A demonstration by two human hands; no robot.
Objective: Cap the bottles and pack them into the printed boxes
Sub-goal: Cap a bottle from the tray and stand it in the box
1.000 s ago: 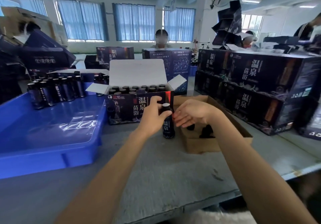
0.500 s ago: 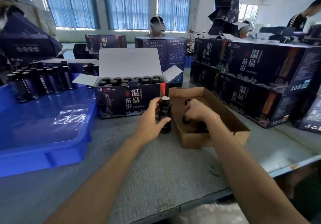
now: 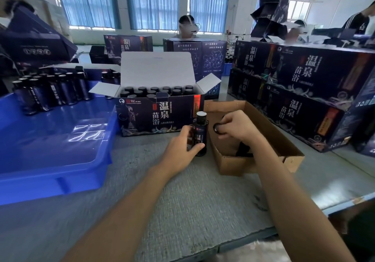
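My left hand point(image 3: 180, 147) grips a small dark bottle point(image 3: 200, 133) that stands upright on the grey table, its white-sealed mouth uncovered. Just to its right, my right hand point(image 3: 236, 126) pinches a black cap point(image 3: 218, 128) above the brown cardboard tray point(image 3: 263, 131). More dark caps point(image 3: 243, 150) lie in that tray under my wrist. Behind the bottle stands an open printed box point(image 3: 160, 113) with several capped bottles point(image 3: 156, 91) packed in rows.
A blue plastic bin point(image 3: 50, 139) at the left holds several bottles point(image 3: 50, 91) at its far end. Stacked closed printed boxes point(image 3: 300, 91) fill the right side. More boxes and other people are beyond. The table edge point(image 3: 345, 205) runs at the lower right.
My right hand has lifted out of the cardboard tray with a black cap pinched in it. My left hand keeps its hold on the standing bottle.
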